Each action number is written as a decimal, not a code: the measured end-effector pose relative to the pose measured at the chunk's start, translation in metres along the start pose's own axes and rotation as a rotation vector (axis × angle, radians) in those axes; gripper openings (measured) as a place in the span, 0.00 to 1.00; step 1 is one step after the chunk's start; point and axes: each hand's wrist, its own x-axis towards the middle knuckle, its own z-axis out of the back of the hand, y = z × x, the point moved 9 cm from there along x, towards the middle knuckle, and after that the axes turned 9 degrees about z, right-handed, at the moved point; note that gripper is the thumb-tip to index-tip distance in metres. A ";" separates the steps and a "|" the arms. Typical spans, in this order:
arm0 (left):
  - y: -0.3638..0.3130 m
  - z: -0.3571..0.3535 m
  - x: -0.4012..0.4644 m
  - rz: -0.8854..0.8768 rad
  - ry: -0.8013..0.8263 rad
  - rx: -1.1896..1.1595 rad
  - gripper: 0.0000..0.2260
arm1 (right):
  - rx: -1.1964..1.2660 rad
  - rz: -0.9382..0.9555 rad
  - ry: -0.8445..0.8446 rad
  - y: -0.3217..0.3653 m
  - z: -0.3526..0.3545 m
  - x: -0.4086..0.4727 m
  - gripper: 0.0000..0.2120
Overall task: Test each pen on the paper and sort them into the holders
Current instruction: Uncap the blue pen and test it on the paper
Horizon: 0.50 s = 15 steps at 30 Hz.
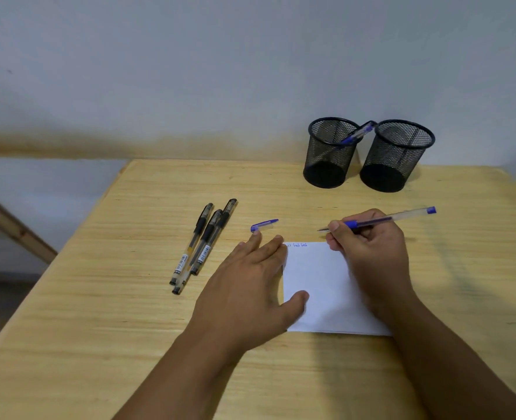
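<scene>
Just beyond left hand (250, 286): pen cap (264, 225)

Two bare forearms reach in from the bottom edge, angling up toward 12 o'clock. The left hand (252, 283) lies flat, palm down, fingers straight and pointing toward 1 o'clock, thumb spread out toward 3 o'clock. The right hand (371, 244) sits at 3 o'clock from the left, apart from it, its fingers curled and pinching a pen (378, 220) in a writing grip, tip pointing toward 9 o'clock.
</scene>
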 end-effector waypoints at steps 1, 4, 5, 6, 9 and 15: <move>0.000 0.000 -0.001 0.001 0.003 0.002 0.34 | 0.074 -0.033 -0.002 -0.002 0.000 0.001 0.03; -0.001 0.000 -0.002 0.005 0.021 -0.010 0.33 | 0.314 -0.166 -0.018 -0.008 0.001 0.005 0.01; -0.001 0.000 -0.001 0.011 0.026 -0.016 0.33 | 0.395 -0.204 -0.014 -0.007 0.002 0.005 0.02; 0.000 0.001 -0.001 0.016 0.026 -0.026 0.33 | 0.477 -0.235 -0.009 -0.006 0.002 0.004 0.02; 0.002 0.001 0.000 0.015 0.019 -0.047 0.29 | 0.623 -0.288 0.004 -0.001 0.005 0.004 0.04; 0.004 0.025 -0.001 0.085 -0.200 -0.155 0.08 | 0.651 -0.248 0.041 0.013 0.013 0.003 0.02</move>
